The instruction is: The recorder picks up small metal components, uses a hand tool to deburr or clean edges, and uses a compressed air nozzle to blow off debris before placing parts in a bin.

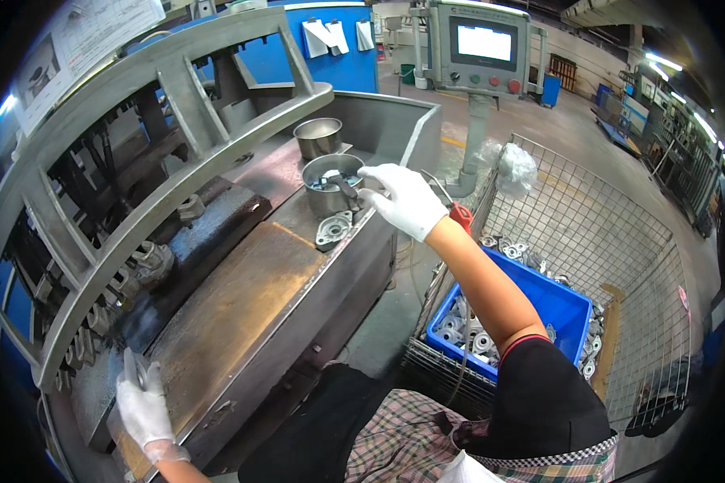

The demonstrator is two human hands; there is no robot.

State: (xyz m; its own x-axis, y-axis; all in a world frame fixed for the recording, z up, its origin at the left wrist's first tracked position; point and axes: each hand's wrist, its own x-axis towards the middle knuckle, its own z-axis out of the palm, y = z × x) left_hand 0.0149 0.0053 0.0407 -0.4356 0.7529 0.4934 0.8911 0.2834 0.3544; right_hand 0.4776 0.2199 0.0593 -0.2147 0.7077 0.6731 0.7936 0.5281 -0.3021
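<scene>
Cannot confirm contact between white-gloved right hand (404, 201) and dark handle (346, 190) in round steel pot (321, 204) | cannot see palm of white-gloved left hand (146, 406) | lose middle of rectangular blue plastic bin (544, 293) behind bare right forearm (485, 282) | lose white printed sheet (80, 52) past top edge

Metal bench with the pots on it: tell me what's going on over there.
A person in white gloves is at the metal bench. Their right hand is beside the front pot, near a dark handle sticking out; whether it grips that is unclear. Another pot stands behind, and a metal part lies in front. The left hand is low at the bench's near end, its grip unclear. A blue bin of metal parts sits in a wire cage.
</scene>
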